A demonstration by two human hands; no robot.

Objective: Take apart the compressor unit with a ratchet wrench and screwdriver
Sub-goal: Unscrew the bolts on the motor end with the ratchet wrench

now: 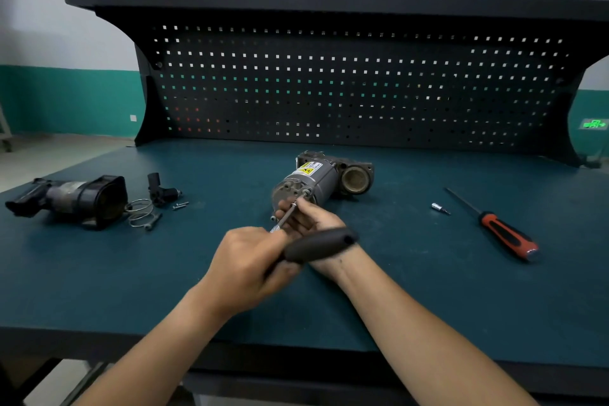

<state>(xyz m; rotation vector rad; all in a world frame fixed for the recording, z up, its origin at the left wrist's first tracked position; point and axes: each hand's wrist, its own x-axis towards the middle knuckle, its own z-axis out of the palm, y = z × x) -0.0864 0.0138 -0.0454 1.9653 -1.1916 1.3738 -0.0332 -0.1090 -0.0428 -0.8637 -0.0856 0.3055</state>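
One compressor unit [316, 180]. At near end of compressor unit: two hands (left hand [244, 270], right hand [313, 217]), one ratchet wrench [316, 244], one silver rod [284, 217]. To right of it: one screwdriver [504, 232], one small socket bit [440, 208]. To left of it: one black housing [72, 199], one black connector piece [161, 189], one wire spring [140, 212], seemingly two small screws [180, 205], one dark bolt [154, 221].

Workshop, pegboard [329, 82] workbench [99, 273] (tools scattered)
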